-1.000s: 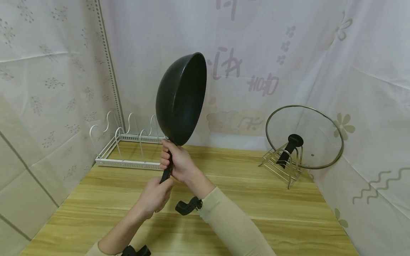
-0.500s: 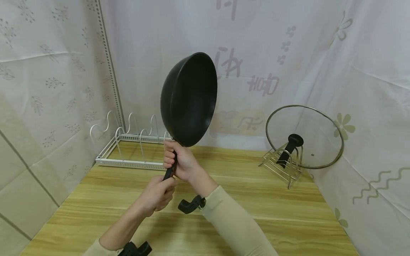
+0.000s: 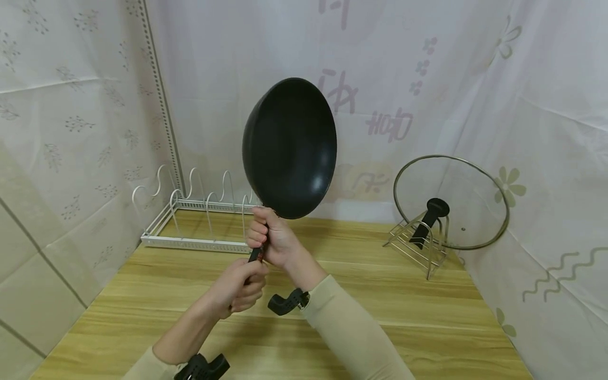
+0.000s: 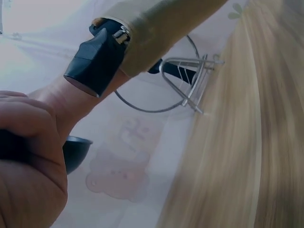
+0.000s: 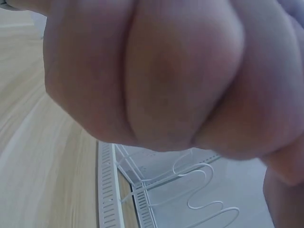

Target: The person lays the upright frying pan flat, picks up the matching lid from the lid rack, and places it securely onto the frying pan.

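A black wok [image 3: 294, 150] is held up over the table, nearly upright, its dark inside turned towards me. Around the upper part of its handle [image 3: 256, 254], just under the bowl, my right hand [image 3: 280, 244] is curled. Lower down, my left hand [image 3: 237, 289] grips the handle's end. In the left wrist view a small part of the wok [image 4: 77, 153] shows past the right forearm, beside my left hand [image 4: 28, 161]. The curled fingers of my right hand [image 5: 166, 76] fill most of the right wrist view and hide the handle.
A white wire rack [image 3: 190, 243] stands at the table's back left, behind the hands. At the back right, a glass lid [image 3: 467, 200] with a black knob leans on a small metal stand [image 3: 429, 258]. Printed curtains [image 3: 370, 31] enclose the wooden table [image 3: 361, 316].
The wok has turned about its handle, so its inside faces me more and its outside less. Both hands have shifted slightly right with it, still gripping the handle.
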Tool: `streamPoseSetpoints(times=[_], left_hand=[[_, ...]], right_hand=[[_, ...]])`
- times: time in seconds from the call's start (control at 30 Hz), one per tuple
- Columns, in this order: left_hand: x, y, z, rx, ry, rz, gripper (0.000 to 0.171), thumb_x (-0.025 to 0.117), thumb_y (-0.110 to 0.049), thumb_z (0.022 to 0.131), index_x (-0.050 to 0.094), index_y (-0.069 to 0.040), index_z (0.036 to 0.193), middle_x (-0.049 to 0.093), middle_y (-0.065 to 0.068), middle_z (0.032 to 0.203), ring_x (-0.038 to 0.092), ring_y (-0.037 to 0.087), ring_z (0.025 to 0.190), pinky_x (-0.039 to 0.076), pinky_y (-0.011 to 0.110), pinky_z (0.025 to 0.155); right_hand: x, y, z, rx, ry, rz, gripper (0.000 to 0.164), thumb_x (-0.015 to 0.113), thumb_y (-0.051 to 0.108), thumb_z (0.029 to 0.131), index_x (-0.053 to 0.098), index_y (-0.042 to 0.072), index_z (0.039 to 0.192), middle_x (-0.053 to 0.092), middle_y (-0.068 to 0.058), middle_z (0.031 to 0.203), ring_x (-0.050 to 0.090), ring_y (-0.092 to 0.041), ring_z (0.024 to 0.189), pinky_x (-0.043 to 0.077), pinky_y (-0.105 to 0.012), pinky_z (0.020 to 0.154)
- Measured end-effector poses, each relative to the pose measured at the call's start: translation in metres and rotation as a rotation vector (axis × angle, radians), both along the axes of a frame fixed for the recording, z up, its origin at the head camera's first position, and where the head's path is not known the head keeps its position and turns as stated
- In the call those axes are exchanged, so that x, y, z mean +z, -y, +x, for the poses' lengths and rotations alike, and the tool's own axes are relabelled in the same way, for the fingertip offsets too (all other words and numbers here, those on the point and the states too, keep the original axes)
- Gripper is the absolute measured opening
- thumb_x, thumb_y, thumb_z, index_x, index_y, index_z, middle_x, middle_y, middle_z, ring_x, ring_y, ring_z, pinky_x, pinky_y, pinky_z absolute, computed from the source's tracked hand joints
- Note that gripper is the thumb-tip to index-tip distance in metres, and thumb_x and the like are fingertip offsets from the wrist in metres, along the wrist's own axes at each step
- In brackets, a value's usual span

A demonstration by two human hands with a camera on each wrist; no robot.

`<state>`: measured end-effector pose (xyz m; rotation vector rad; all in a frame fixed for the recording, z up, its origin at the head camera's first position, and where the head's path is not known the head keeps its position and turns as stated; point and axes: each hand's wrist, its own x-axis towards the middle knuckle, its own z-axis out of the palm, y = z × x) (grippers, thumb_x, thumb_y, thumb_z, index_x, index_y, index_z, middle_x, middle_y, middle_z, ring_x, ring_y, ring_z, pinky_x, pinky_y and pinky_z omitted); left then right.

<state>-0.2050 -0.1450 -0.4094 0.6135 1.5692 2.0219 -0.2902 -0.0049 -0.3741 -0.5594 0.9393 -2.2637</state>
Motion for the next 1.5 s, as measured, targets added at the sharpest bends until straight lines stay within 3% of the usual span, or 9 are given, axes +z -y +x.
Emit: streamPoseSetpoints(times=[0.33, 0.5, 0.93, 1.13, 1.37, 1.5], left_hand=[[0.001, -0.002, -0.007, -0.277, 0.128, 0.246, 0.048, 0.031, -0.010, 0.110, 0.025, -0.018, 0.064, 0.023, -0.007, 0.049, 0.010, 0.013, 0.036, 0.002, 0.032, 0.033], [0.001, -0.003, -0.011, -0.381, 0.194, 0.313, 0.044, 0.027, -0.009, 0.110, 0.026, -0.017, 0.067, 0.022, -0.007, 0.051, 0.011, 0.011, 0.036, 0.002, 0.030, 0.033], [0.003, -0.007, -0.016, -0.513, 0.342, 0.412, 0.039, 0.023, -0.013, 0.110, 0.030, -0.019, 0.072, 0.023, -0.008, 0.053, 0.014, 0.008, 0.038, 0.008, 0.022, 0.034], [0.005, -0.010, -0.019, -0.605, 0.393, 0.472, 0.036, 0.024, -0.014, 0.109, 0.028, -0.019, 0.074, 0.025, -0.009, 0.053, 0.027, 0.003, 0.037, 0.009, 0.022, 0.033], [0.008, -0.015, -0.020, -0.688, 0.455, 0.533, 0.036, 0.033, -0.017, 0.110, 0.025, -0.019, 0.075, 0.025, -0.009, 0.053, 0.028, 0.003, 0.038, 0.010, 0.020, 0.032], [0.009, -0.017, -0.019, -0.716, 0.478, 0.559, 0.037, 0.035, -0.018, 0.110, 0.024, -0.019, 0.075, 0.025, -0.009, 0.053, 0.026, 0.003, 0.038, 0.011, 0.018, 0.032]], right_hand=[[-0.002, -0.005, 0.000, 0.093, 0.057, -0.178, 0.062, 0.026, 0.025, 0.116, 0.042, 0.027, 0.056, 0.046, 0.015, 0.050, 0.046, 0.002, 0.043, 0.035, -0.012, 0.047], [-0.003, -0.009, -0.002, 0.124, 0.082, -0.219, 0.064, 0.024, 0.025, 0.115, 0.042, 0.026, 0.053, 0.046, 0.014, 0.047, 0.047, 0.000, 0.042, 0.036, -0.014, 0.046], [-0.003, -0.016, -0.004, 0.156, 0.180, -0.307, 0.071, 0.021, 0.028, 0.117, 0.048, 0.024, 0.052, 0.051, 0.011, 0.046, 0.052, -0.003, 0.041, 0.040, -0.016, 0.045], [-0.005, -0.019, -0.006, 0.179, 0.198, -0.350, 0.072, 0.021, 0.030, 0.118, 0.048, 0.023, 0.052, 0.053, 0.009, 0.047, 0.054, -0.004, 0.041, 0.042, -0.017, 0.046], [-0.007, -0.020, -0.006, 0.203, 0.242, -0.427, 0.062, 0.023, 0.028, 0.117, 0.027, 0.024, 0.056, 0.049, 0.007, 0.045, 0.052, -0.008, 0.040, 0.041, -0.019, 0.044], [-0.007, -0.020, -0.006, 0.198, 0.271, -0.443, 0.058, 0.029, 0.026, 0.115, 0.024, 0.024, 0.058, 0.047, 0.007, 0.045, 0.050, -0.009, 0.039, 0.041, -0.020, 0.044]])
